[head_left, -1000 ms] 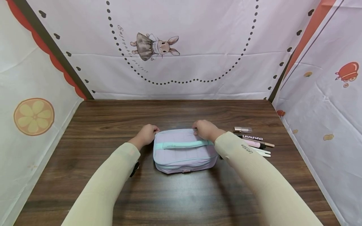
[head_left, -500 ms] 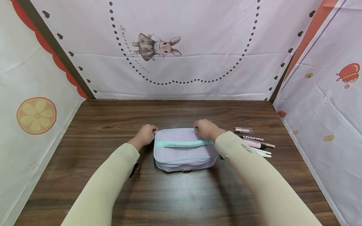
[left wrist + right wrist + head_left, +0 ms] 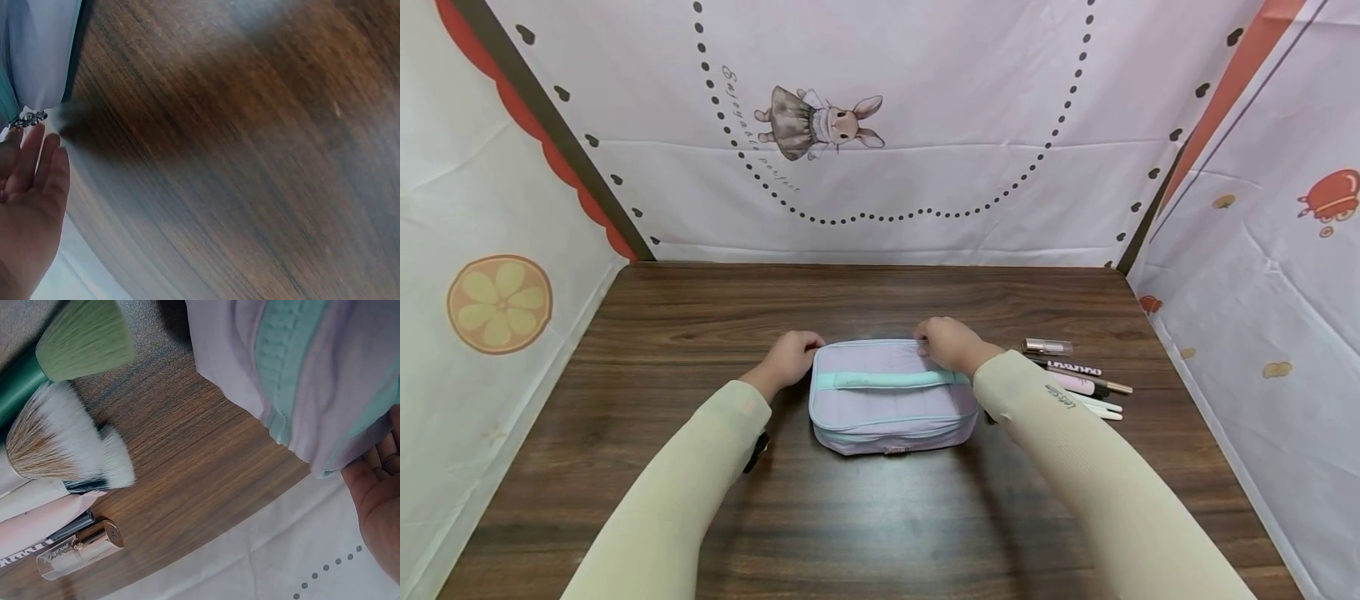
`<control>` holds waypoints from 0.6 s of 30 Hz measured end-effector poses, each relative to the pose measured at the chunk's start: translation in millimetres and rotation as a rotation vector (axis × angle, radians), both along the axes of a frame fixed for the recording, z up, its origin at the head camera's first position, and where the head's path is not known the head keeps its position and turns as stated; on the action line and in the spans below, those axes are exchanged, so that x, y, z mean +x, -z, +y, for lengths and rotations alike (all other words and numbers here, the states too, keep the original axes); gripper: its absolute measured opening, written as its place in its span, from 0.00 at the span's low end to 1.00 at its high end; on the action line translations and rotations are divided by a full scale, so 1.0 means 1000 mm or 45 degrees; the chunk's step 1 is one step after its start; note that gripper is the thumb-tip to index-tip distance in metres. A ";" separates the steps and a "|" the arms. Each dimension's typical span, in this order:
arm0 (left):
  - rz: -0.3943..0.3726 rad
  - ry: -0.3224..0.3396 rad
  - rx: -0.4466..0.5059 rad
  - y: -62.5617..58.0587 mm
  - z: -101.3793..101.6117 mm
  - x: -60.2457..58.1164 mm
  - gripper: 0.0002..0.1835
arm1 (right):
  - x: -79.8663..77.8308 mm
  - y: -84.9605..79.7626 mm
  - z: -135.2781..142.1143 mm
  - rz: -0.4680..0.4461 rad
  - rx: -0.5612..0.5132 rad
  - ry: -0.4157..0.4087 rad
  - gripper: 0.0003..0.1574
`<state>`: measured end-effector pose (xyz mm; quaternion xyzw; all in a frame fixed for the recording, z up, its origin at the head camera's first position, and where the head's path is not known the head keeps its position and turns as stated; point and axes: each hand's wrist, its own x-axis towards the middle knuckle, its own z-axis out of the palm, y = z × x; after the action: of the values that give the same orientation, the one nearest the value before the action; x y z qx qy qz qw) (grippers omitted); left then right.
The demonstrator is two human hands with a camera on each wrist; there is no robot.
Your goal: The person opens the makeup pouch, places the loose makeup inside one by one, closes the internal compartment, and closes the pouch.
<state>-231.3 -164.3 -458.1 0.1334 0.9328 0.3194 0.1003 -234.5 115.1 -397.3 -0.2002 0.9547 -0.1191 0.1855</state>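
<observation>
A lilac quilted cosmetic bag [image 3: 887,412] with mint piping and a mint carry handle [image 3: 895,381] lies in the middle of the table in the head view. At its far left corner is my left hand [image 3: 786,360]. In the left wrist view, that hand's thumb and forefinger pinch an ornate metal zipper pull [image 3: 29,119], with the other fingers extended. My right hand [image 3: 951,343] grips the bag's far edge, right of the middle. The right wrist view shows its fingers [image 3: 369,478] at the bag's lower corner; their tips are partly hidden by the fabric.
Right of the bag lie several cosmetics: a lipstick tube [image 3: 1047,346], a pink tube [image 3: 1075,383] and pale brush handles [image 3: 1101,408]. The right wrist view shows a green brush [image 3: 87,344] and a brown-and-white brush [image 3: 59,434]. A printed cloth [image 3: 880,208] hangs behind the table.
The head view has shifted slightly. My left fingertips have moved a little to the right over the bag's corner; the right hand keeps its grip in the same place.
</observation>
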 end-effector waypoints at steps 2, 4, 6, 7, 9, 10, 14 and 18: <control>-0.040 -0.013 0.044 0.000 0.000 -0.001 0.09 | 0.001 0.000 0.000 0.003 -0.009 0.001 0.19; -0.079 -0.029 0.078 -0.001 0.000 -0.001 0.08 | 0.001 -0.001 0.000 0.008 -0.014 -0.001 0.19; -0.110 -0.045 0.099 -0.001 0.000 -0.002 0.08 | 0.002 -0.001 0.000 0.010 -0.023 0.000 0.19; -0.121 -0.050 0.104 -0.001 0.000 -0.003 0.08 | 0.002 -0.001 0.001 0.011 -0.028 -0.002 0.19; -0.135 -0.054 0.107 -0.001 0.000 -0.003 0.08 | 0.003 -0.002 0.001 0.013 -0.039 -0.002 0.19; -0.141 -0.053 0.109 -0.001 0.000 -0.003 0.08 | 0.003 -0.002 0.001 0.015 -0.043 -0.003 0.19; -0.179 -0.050 0.128 -0.001 0.000 -0.002 0.10 | 0.003 -0.002 0.002 0.016 -0.059 0.005 0.19; -0.176 -0.021 0.131 -0.003 -0.001 -0.002 0.12 | 0.002 0.001 0.003 0.018 -0.058 0.014 0.18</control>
<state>-233.0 -165.6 -454.9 0.1083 0.9071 0.3761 0.1549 -232.7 117.8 -398.7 -0.1998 0.9541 -0.1404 0.1736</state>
